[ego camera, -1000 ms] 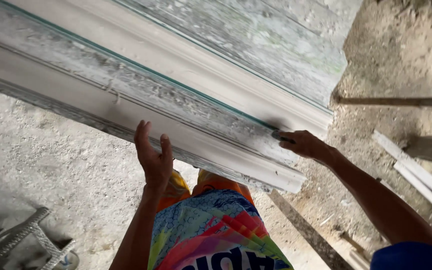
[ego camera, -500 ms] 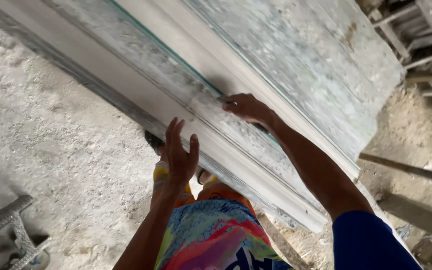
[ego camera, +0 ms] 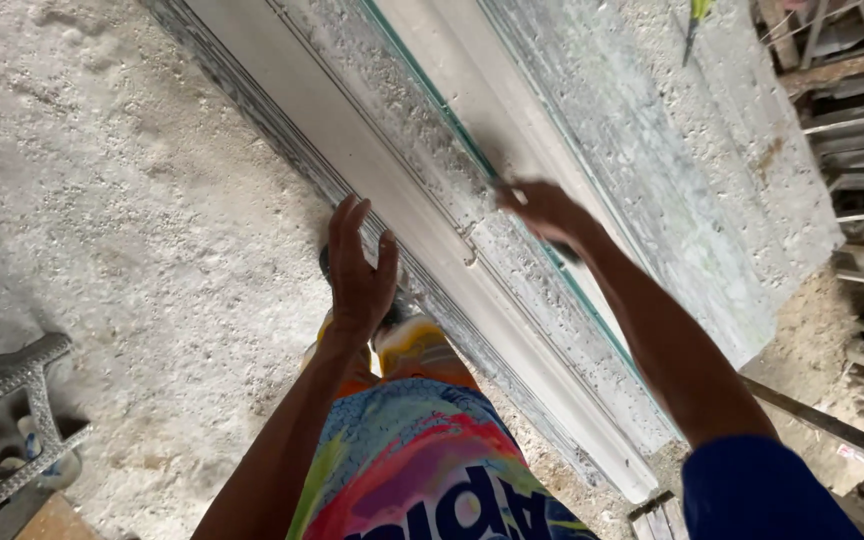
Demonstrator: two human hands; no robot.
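We see no packages, labels, signs or screens anywhere in view. The only lettering is the white print on the bright multicolour shorts (ego camera: 422, 470) at bottom centre, on a dark blue band, partly cut by the frame edge. Nothing else in view carries any printed surface that we can make out.

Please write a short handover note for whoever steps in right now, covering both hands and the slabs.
Left hand: open, fingers spread, resting against the edge of the front pale slab.
Right hand: blurred, on the slab stack's upper edges by the green strip; grip unclear.
Slabs lean together, tilted, above the dusty floor. A metal frame stands lower left.
Done: both hands are at the slabs.
Left: nothing is lifted or separated yet.
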